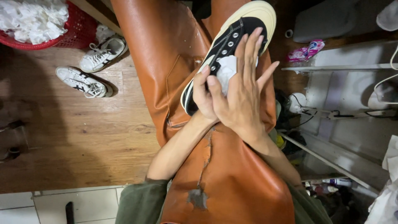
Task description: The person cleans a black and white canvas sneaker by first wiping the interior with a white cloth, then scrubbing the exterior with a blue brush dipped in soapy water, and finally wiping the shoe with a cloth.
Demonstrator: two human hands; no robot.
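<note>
A black canvas sneaker (226, 41) with a cream rubber sole and toe cap lies across my lap, over a brown leather apron (166, 62). My left hand (201, 97) grips the shoe near its heel. My right hand (242, 87) lies over the shoe opening with fingers spread, pressing white crumpled paper (226, 68) that sits inside the shoe. The shoe's heel end is hidden behind my hands.
Two white sneakers (93, 68) lie on the wooden floor at left. A red basket (62, 35) of white crumpled paper sits at top left. White shelves (344, 66) with cables and small items stand at right. The apron is torn near my waist.
</note>
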